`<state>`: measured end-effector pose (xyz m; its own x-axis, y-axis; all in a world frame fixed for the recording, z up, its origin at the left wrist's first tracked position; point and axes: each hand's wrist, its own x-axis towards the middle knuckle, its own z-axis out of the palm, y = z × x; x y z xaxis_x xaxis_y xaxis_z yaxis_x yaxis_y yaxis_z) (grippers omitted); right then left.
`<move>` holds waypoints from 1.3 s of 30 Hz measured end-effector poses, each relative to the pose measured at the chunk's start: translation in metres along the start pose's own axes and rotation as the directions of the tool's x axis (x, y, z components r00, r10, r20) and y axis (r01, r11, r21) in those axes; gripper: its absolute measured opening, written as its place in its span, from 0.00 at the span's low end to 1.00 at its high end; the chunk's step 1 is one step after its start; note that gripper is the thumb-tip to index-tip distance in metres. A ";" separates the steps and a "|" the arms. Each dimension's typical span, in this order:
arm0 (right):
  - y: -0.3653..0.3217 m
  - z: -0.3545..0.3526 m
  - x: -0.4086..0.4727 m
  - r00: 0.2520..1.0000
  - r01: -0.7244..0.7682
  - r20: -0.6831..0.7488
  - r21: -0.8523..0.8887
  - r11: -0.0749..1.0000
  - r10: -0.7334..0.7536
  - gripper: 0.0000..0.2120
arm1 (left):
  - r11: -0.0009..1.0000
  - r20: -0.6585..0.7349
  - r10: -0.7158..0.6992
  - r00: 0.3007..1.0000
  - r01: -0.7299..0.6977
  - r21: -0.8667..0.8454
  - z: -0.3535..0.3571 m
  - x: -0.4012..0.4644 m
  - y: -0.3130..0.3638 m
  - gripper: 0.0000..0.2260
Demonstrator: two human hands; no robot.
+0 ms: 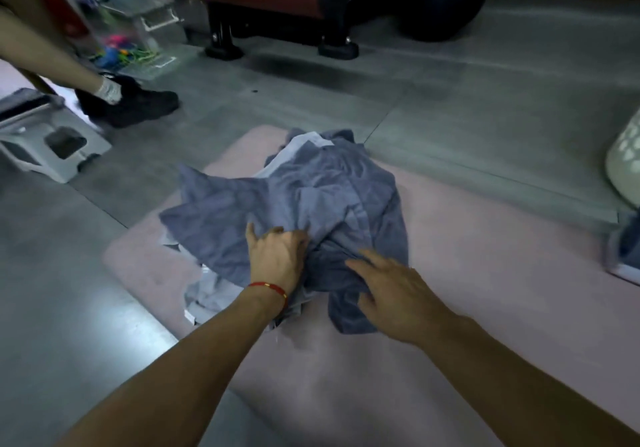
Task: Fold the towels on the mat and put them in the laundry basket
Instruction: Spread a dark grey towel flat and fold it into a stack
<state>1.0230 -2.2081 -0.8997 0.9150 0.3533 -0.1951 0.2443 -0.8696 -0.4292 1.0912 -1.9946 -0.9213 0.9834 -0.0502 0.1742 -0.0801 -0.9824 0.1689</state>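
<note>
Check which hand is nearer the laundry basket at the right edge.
Right. The right hand lies on the towel pile, on the side toward the laundry basket; the left hand grips the pile farther away.

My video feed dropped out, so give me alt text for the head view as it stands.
A crumpled pile of blue-grey towels lies unfolded on a pink mat; the left hand grips a bunch of cloth while the right hand rests open on the pile. A pale laundry basket shows at the right edge.

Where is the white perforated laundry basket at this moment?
In the head view, the white perforated laundry basket is cut off by the right edge, standing on the grey floor beyond the pink mat, right of the crumpled blue towels.
</note>
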 end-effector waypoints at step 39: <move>0.074 0.044 -0.135 0.973 0.084 -0.227 0.137 0.987 -0.051 0.27 | 0.737 0.288 -0.157 0.945 0.306 -0.603 0.016 -0.160 0.123 0.23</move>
<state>0.9033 -2.3050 -0.9438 0.9503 0.3097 0.0321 0.2736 -0.7816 -0.5605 0.9267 -2.1104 -0.9437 0.9885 0.0546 -0.1414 0.1439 -0.6307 0.7626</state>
